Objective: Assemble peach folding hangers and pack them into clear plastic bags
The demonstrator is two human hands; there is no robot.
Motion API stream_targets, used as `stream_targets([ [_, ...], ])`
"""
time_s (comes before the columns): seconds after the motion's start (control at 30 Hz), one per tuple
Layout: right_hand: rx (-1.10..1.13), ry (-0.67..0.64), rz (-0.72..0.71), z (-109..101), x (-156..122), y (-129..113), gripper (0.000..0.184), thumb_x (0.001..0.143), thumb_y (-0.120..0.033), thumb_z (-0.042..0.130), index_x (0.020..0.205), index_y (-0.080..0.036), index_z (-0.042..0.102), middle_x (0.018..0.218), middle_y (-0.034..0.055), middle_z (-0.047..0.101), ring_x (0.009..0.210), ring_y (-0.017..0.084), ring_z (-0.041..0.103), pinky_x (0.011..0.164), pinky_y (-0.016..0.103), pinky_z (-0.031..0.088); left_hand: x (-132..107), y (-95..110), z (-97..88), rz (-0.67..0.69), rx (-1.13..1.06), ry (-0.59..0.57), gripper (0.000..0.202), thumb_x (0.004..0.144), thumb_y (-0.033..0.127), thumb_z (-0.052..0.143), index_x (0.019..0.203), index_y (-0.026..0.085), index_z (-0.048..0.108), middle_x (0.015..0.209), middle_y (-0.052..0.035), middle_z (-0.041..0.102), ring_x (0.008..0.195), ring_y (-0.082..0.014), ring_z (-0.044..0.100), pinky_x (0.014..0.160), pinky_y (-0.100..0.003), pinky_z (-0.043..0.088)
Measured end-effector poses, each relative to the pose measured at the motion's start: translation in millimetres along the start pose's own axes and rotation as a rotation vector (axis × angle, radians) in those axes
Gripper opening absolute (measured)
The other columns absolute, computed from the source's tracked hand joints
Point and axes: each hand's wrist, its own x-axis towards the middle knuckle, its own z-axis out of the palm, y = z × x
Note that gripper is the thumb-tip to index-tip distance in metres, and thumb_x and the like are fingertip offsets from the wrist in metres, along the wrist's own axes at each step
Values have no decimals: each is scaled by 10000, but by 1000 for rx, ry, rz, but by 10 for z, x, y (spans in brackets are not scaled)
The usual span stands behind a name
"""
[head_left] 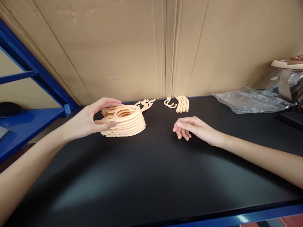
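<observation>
A stack of peach plastic hanger pieces (127,124) rests on the black table (146,176) left of centre. My left hand (94,118) wraps round the stack's left end, fingers over the top piece and thumb at the side. My right hand (191,127) hovers just above the table right of the stack, fingers loosely curled and apart, holding nothing. Further back lies a small row of curved peach pieces with a hook (180,103), and some hook-shaped pieces (145,104) poke out behind the stack.
Cardboard sheets (151,47) line the wall behind the table. Crumpled clear plastic bags (251,101) and a cream object (287,64) sit at the back right. A blue metal shelf frame (28,113) stands on the left. The table has a blue front edge (248,217).
</observation>
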Motion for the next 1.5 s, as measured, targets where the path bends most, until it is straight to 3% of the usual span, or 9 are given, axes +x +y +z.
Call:
stream_targets([
  [0.33, -5, -5, 2, -4, -8, -10, 350, 927, -474, 529, 855, -151, 642, 705, 7, 641, 565, 75, 525, 538, 220, 379, 10, 17, 14, 29, 28, 2, 629, 758, 625, 608, 1289, 307, 499, 1333, -2, 559, 1208, -243, 536, 1067, -388, 398],
  [0.47, -8, -7, 1, -5, -7, -3, 348, 928, -473, 529, 860, -152, 644, 706, 5, 642, 567, 72, 526, 542, 218, 382, -16, -61, -85, -41, 69, -70, 802, 684, 673, 645, 1369, 319, 424, 1407, -7, 500, 1293, -259, 473, 1088, -411, 369],
  [0.57, -12, -14, -1, -7, -7, 1, 349, 928, -476, 527, 870, -152, 646, 712, 7, 646, 570, 73, 528, 543, 219, 383, -49, -150, -200, -113, 98, -116, 859, 648, 688, 662, 1388, 337, 404, 1344, -3, 556, 1275, -259, 493, 1079, -440, 371],
  [0.77, -17, -12, -4, -5, -9, -7, 356, 919, -483, 535, 863, -149, 646, 709, 13, 640, 568, 83, 528, 538, 231, 386, -91, -169, -319, -214, 157, -150, 806, 597, 696, 700, 1300, 344, 522, 1290, 10, 602, 1162, -278, 573, 1041, -486, 405],
  [1.03, -17, -13, -9, -5, -10, -10, 354, 915, -487, 539, 861, -155, 648, 701, 8, 639, 564, 85, 527, 536, 233, 384, -74, -163, -330, -212, 139, -163, 701, 649, 685, 668, 1252, 340, 575, 1309, 20, 597, 1176, -279, 571, 1058, -458, 396],
  [1.13, -19, -17, -9, -7, -10, -8, 356, 917, -486, 536, 862, -154, 649, 701, 8, 639, 566, 82, 527, 537, 229, 382, -80, -198, -316, -203, 123, -167, 765, 645, 674, 683, 1318, 354, 511, 1330, 18, 578, 1204, -266, 555, 1050, -425, 410],
  [1.3, -27, -23, -12, -9, -11, -10, 364, 915, -491, 536, 867, -150, 652, 703, 12, 635, 572, 90, 527, 540, 234, 386, -101, -254, -259, -210, 116, -231, 1014, 621, 651, 717, 1476, 363, 256, 1443, -35, 473, 1302, -286, 476, 1033, -429, 419],
  [1.5, -24, -26, -13, -11, -14, -10, 353, 919, -480, 534, 862, -151, 649, 705, 14, 638, 572, 90, 524, 541, 234, 388, -86, -288, -241, -233, 143, -226, 972, 647, 665, 687, 1470, 365, 265, 1391, -37, 525, 1290, -286, 489, 1032, -446, 415],
])
